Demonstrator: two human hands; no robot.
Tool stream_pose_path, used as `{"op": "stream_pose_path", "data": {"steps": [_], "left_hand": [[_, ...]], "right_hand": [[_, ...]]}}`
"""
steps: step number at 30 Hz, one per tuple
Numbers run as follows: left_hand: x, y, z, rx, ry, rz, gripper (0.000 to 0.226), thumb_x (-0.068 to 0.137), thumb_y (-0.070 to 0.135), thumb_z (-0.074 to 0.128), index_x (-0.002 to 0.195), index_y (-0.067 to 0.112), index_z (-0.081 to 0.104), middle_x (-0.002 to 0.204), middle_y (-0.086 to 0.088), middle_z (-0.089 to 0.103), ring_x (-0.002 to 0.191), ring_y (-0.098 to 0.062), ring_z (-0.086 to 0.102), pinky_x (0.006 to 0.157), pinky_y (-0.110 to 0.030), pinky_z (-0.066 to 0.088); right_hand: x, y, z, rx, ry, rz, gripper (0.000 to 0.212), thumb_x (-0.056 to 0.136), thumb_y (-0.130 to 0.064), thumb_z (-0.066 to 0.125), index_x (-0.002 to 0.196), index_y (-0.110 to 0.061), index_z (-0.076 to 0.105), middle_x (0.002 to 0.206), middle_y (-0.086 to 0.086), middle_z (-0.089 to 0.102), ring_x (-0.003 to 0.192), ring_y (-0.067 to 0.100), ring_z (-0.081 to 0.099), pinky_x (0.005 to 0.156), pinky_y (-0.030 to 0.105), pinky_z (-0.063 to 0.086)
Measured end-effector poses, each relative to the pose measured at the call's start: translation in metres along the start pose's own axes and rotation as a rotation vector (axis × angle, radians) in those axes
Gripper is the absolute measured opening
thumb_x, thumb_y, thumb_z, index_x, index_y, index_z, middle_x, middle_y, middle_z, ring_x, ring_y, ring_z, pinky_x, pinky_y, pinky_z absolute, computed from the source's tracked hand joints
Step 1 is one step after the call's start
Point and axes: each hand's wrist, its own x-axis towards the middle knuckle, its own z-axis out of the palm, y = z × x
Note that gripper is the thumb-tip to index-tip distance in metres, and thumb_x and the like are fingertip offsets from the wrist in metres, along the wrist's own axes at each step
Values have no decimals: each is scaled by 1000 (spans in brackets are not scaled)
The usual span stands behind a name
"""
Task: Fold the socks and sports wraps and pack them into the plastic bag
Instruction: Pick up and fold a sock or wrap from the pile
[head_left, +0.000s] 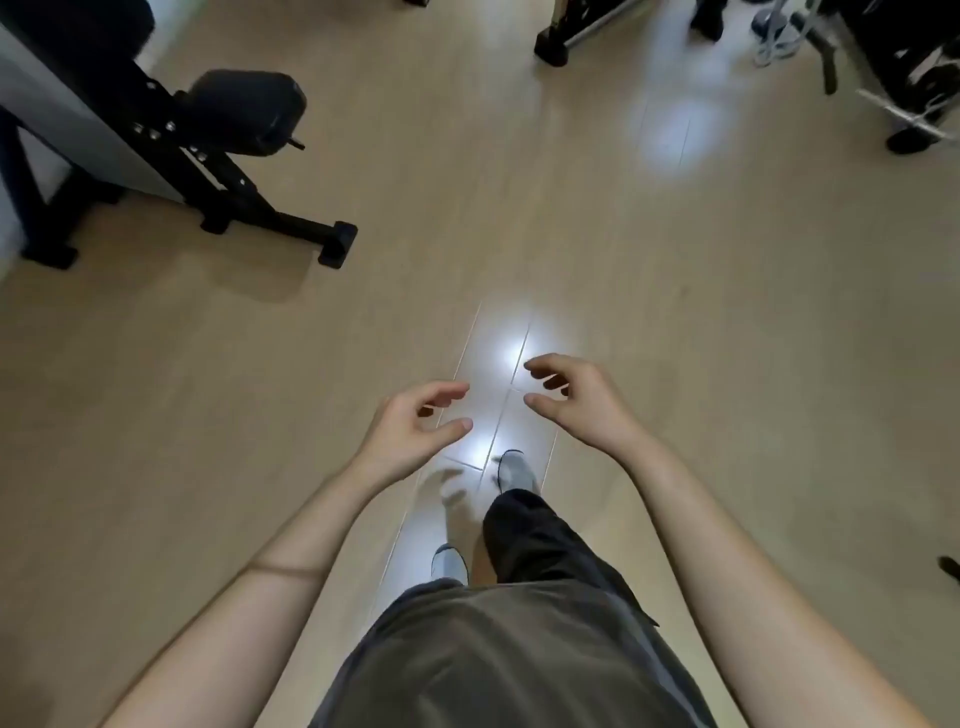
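Observation:
No socks, sports wraps or plastic bag show in this view. My left hand (415, 431) hangs in front of me over the wooden floor, fingers loosely curled and holding nothing. My right hand (571, 397) is beside it, a little farther forward, fingers also loosely curled and empty. The two hands face each other with a gap between them. Below them I see my dark trousers and grey shoes (514, 470) on the floor.
A black exercise bench with a padded roller (249, 111) and floor bar (311, 231) stands at the left. More dark gym equipment (904, 67) and a black frame foot (553, 52) sit along the top right. The light wooden floor (727, 312) spreads between them.

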Motion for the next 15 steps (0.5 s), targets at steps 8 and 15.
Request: {"op": "stream_pose_path", "data": {"steps": [8, 15], "left_hand": [[100, 40, 12, -34, -25, -120, 43, 83, 26, 82, 124, 27, 69, 115, 15, 72, 106, -4, 63, 92, -18, 47], [177, 57, -5, -95, 28, -165, 41, 81, 25, 79, 120, 31, 68, 112, 16, 72, 102, -2, 64, 89, -18, 47]], "right_hand": [[83, 27, -60, 93, -34, 29, 37, 84, -22, 77, 120, -21, 67, 104, -6, 67, 92, 12, 63, 83, 25, 48], [153, 22, -95, 96, -92, 60, 38, 87, -29, 72, 124, -26, 65, 110, -10, 68, 97, 5, 64, 86, 25, 51]]}}
